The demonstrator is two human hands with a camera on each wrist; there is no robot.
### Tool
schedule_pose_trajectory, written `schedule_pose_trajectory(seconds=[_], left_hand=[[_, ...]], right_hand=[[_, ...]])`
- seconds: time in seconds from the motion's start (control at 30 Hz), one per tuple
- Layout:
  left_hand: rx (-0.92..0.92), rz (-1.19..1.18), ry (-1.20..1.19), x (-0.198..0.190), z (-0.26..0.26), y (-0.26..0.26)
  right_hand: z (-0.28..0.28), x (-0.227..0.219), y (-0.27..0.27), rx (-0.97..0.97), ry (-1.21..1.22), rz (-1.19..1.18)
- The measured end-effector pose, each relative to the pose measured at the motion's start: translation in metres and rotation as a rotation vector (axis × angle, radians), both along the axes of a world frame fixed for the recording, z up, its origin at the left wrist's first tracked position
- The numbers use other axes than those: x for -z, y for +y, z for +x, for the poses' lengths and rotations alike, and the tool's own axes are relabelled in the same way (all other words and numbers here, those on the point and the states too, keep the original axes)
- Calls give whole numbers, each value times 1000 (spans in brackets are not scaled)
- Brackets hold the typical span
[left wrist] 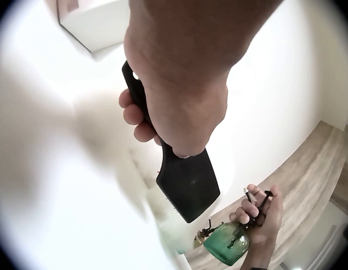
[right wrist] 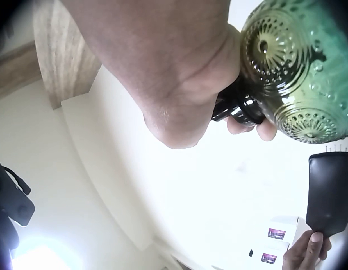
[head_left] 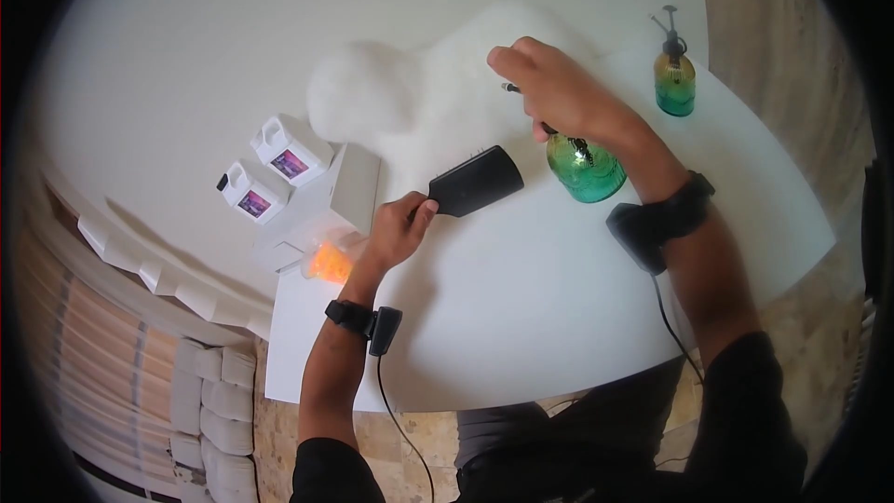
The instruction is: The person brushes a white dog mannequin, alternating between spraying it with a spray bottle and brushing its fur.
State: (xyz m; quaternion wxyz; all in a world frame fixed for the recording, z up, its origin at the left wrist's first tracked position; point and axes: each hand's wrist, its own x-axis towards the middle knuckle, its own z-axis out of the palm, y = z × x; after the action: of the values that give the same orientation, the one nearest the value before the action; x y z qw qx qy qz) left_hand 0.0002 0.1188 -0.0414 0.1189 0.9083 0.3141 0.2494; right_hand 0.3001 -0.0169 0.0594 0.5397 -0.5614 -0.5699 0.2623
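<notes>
My left hand (head_left: 399,228) grips the handle of a black paddle hairbrush (head_left: 477,182), bristles facing the white fluffy fabric (head_left: 410,98) on the white table (head_left: 521,307). In the left wrist view the brush (left wrist: 185,180) juts out past my fingers (left wrist: 132,115). My right hand (head_left: 549,84) holds a green glass spray bottle (head_left: 585,168) by its black pump top, lifted just right of the brush. From the right wrist camera the bottle (right wrist: 297,67) hangs below my palm, with the brush (right wrist: 329,194) farther off.
A second green-and-amber spray bottle (head_left: 674,74) stands at the table's far right. Two white jugs with purple labels (head_left: 270,168) sit on a white box (head_left: 326,200) at the left, with an orange object (head_left: 328,263) below it. Stone-tiled floor surrounds the table.
</notes>
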Motion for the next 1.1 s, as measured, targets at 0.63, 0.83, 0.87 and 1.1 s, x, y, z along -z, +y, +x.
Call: schedule_pose_trajectory(seconds=[0.63, 0.83, 0.87, 1.1], left_hand=[[-39, -167, -26, 15, -5, 13], [19, -110, -248, -11, 5, 13], [9, -129, -294, -19, 8, 15], [-42, -140, -264, -24, 15, 21]], right_hand=[[-6, 3, 13, 10, 2, 6], [-7, -1, -5, 34, -8, -6], [-8, -2, -7, 59, 4, -8], [-7, -3, -8, 58, 28, 37]])
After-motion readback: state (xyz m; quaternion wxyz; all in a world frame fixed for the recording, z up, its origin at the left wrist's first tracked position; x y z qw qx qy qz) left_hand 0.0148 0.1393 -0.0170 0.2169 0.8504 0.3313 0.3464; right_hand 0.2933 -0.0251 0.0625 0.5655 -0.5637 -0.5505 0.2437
